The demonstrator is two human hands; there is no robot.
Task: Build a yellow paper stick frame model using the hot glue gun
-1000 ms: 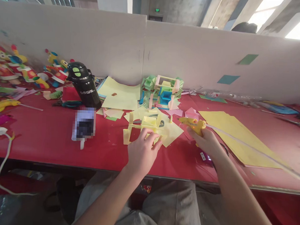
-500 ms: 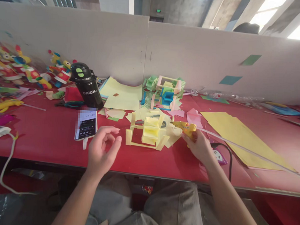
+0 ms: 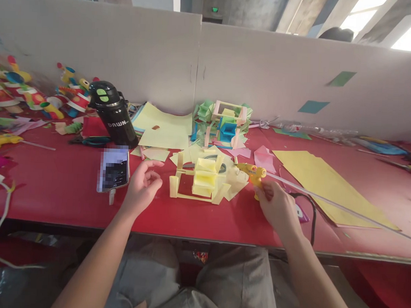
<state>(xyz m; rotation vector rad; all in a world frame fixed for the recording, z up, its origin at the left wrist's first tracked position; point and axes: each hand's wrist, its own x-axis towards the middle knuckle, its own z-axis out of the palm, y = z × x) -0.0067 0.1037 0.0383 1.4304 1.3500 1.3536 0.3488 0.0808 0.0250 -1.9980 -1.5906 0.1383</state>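
My right hand [image 3: 278, 203] pinches the handle of a yellow hot glue gun [image 3: 255, 173], which has a long clear glue stick [image 3: 313, 190] running out of its back. The gun's nozzle points left, over pale paper scraps. Left of it stands a yellow paper model [image 3: 205, 177], a folded paper wheel within a frame of paper strips. My left hand [image 3: 145, 184] hovers to the left of the model, empty, with fingers loosely curled and apart. Dark-handled scissors [image 3: 222, 164] lie partly hidden behind the model.
A black bottle [image 3: 114, 116] and a phone [image 3: 113, 170] on a cable stand to the left. Similar paper models [image 3: 227, 127] sit at the back by the partition [image 3: 263, 70]. Yellow sheets [image 3: 326, 186] lie right, near a purple power socket [image 3: 302, 213].
My right hand has shifted slightly back along the glue gun's handle, its grip now nearer the fingertips. My left hand has moved up a little. The view has shifted slightly.
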